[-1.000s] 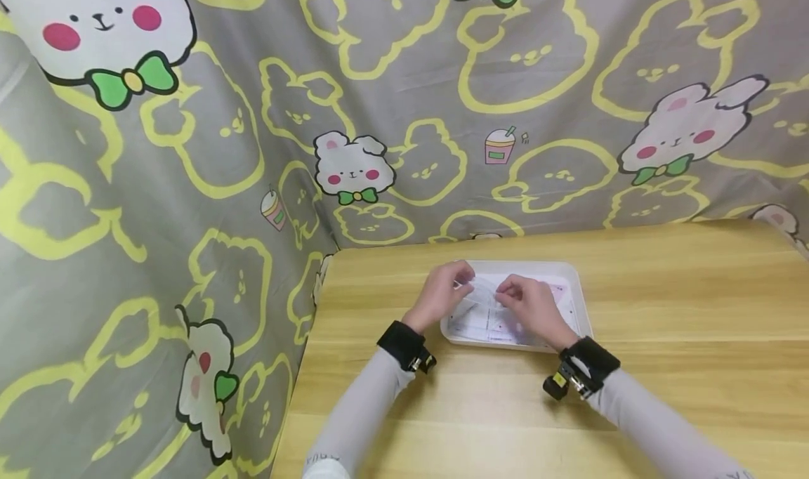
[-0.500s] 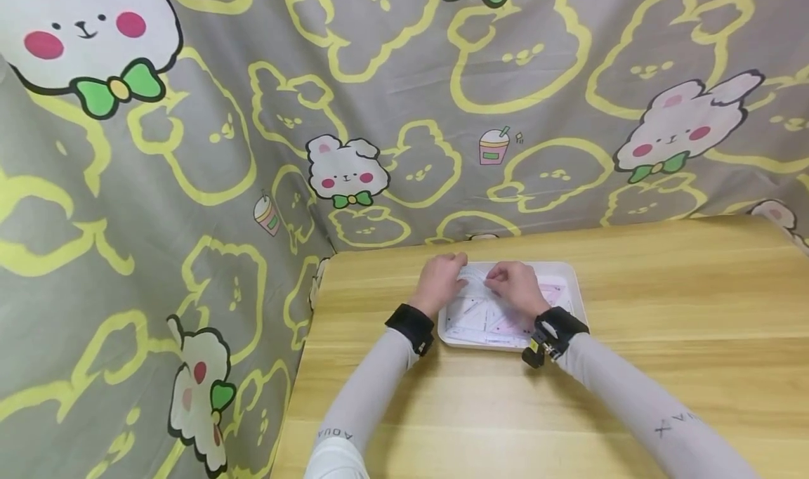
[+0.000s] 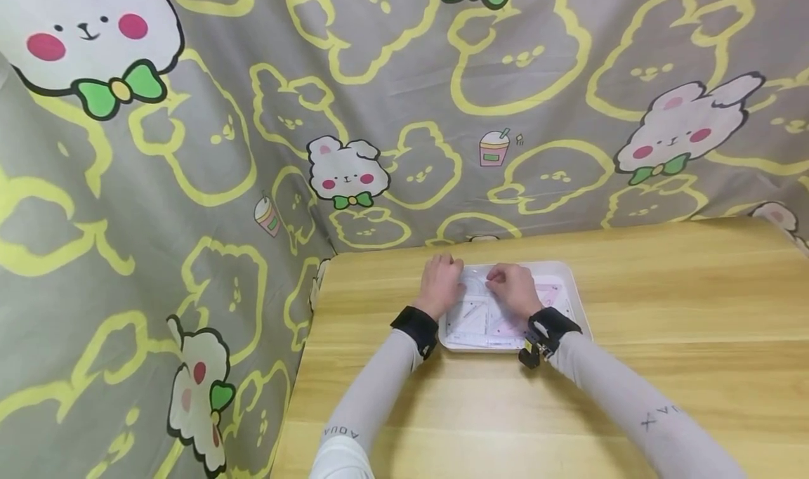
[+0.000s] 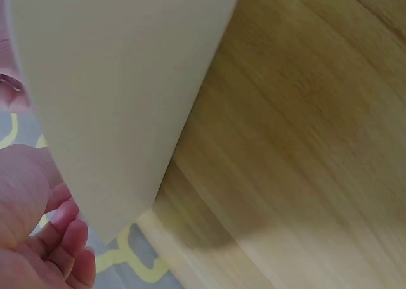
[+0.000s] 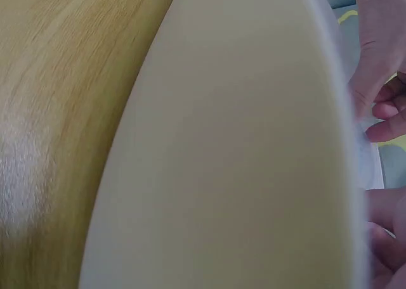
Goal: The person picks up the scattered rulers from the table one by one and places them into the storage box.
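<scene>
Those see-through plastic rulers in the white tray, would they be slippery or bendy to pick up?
Probably slippery: the clear rulers look smooth and lie flat, overlapping in the tray. Likely light and a bit flexible, being thin sheets. Both hands, left hand and right hand, work at them, suggesting that edges are hard to lift.

Even, bright light over my table [image 3: 663, 289]; soft shadows under my arms; both wrist views blurred close-up.

Clear plastic rulers [image 3: 487, 317] in white tray [image 3: 578, 289]

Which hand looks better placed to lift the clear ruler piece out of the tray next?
Probably the right hand: its fingertips seem to pinch the clear piece over the white tray. The left hand sits at the tray's left edge.
</scene>
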The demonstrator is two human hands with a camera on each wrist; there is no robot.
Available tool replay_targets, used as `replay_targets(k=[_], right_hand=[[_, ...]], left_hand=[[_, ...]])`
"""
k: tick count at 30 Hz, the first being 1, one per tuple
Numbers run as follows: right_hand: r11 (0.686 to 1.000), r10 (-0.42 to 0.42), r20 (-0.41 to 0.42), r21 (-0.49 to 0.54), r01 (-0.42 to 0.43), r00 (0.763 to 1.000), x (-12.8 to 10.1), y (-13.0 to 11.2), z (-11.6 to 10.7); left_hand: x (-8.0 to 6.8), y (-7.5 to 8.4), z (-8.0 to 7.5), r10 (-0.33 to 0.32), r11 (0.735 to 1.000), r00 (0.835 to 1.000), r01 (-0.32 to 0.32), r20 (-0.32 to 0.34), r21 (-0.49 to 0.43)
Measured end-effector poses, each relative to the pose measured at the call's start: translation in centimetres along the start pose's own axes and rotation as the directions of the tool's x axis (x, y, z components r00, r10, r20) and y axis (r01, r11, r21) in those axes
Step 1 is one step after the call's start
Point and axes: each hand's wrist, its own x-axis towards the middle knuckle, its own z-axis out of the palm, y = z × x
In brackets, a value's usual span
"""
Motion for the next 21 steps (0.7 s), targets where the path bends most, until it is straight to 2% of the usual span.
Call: replay_targets(k=[5,12,17,21], right_hand=[[1.000,-0.004,0.025,-0.008,0.004,1.000,0.3,-0.3,0.2],[0.999,-0.003,0.115,-0.036,0.007,0.993,0.2,-0.3,0.2],[0.999,-0.013,0.125,-0.034,0.018,0.992,-0.1,-0.2,0.2],[0.997,-0.058,0.118,-0.047,0.064,0.991,-0.9,-0.1,-0.5]], left_hand=[[0.1,-0.3,-0.2,-0.021,1.000,1.000,0.021,0.010,0.007],[-0.2,-0.6,0.7,-0.037,0.999,0.999,0.037,0.037,-0.007],[-0.5,-0.9,1.2,-0.035,0.999,0.999,0.035,-0.011,-0.023],[-1.0,-1.1,1.5,-0.051,0.996,0.997,0.047,-0.053,-0.069]])
